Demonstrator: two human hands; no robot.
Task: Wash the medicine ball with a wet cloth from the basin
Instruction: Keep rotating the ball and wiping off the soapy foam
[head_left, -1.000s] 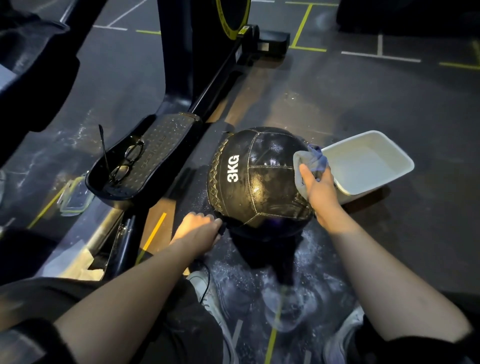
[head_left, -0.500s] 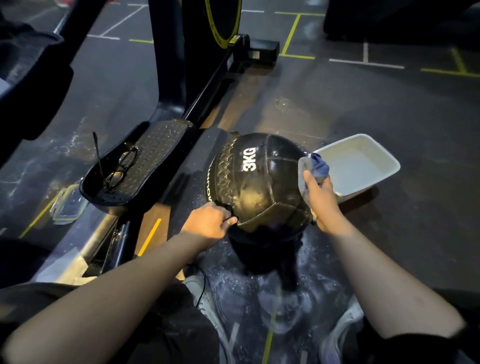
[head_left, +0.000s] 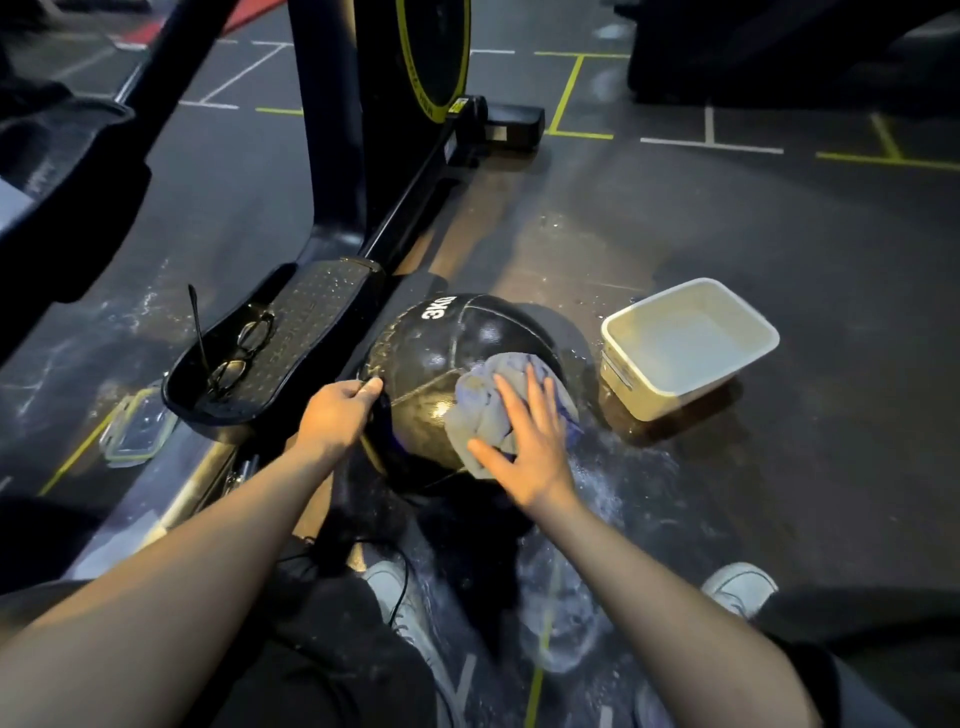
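A black medicine ball (head_left: 447, 353) marked 3KG rests on the wet gym floor in front of me. My left hand (head_left: 337, 413) grips its near left side at the stitched seam. My right hand (head_left: 524, 447) lies flat with fingers spread on a crumpled blue-grey cloth (head_left: 483, 415), pressing it against the ball's near right face. A white rectangular basin (head_left: 618, 369) holding water stands on the floor just right of the ball.
A black exercise machine (head_left: 363, 156) stands to the left; its pedal (head_left: 291, 332) holds a pair of glasses (head_left: 239, 348). A clear container lid (head_left: 137, 428) lies on the floor beside it. My white shoes (head_left: 737, 587) flank a wet patch.
The ball has rolled away from me, carrying the 3KG mark to its top far side. My right hand has slid the cloth from the ball's right edge onto its near face.
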